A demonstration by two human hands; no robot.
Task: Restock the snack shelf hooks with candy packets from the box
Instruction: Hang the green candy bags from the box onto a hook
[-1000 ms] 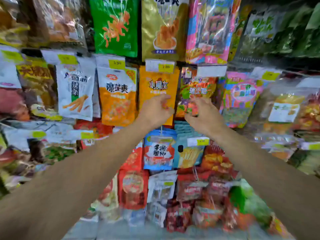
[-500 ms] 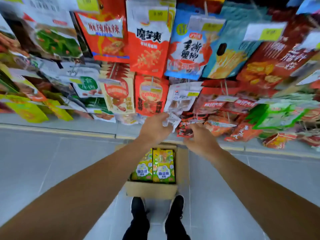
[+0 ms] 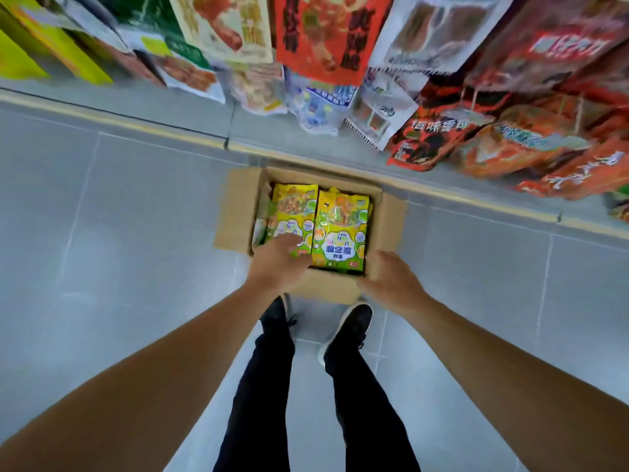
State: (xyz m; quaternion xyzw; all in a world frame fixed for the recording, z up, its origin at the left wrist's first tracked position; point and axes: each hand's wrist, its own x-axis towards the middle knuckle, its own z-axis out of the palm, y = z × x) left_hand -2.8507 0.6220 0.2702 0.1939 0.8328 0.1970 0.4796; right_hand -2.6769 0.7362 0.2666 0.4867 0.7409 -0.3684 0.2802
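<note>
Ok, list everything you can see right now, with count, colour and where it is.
box: one, brown cardboard, open, on the floor by the shoes
candy packets: two stacks showing, green-yellow, inside the box
hanging packets: many, mostly red, orange and white, on the shelf above the box
floor: grey tiles, yellow line along the shelf base
shoes: two, black
legs: two, black trousers
left hand: on the left stack
right hand: at the box's right near corner
</note>
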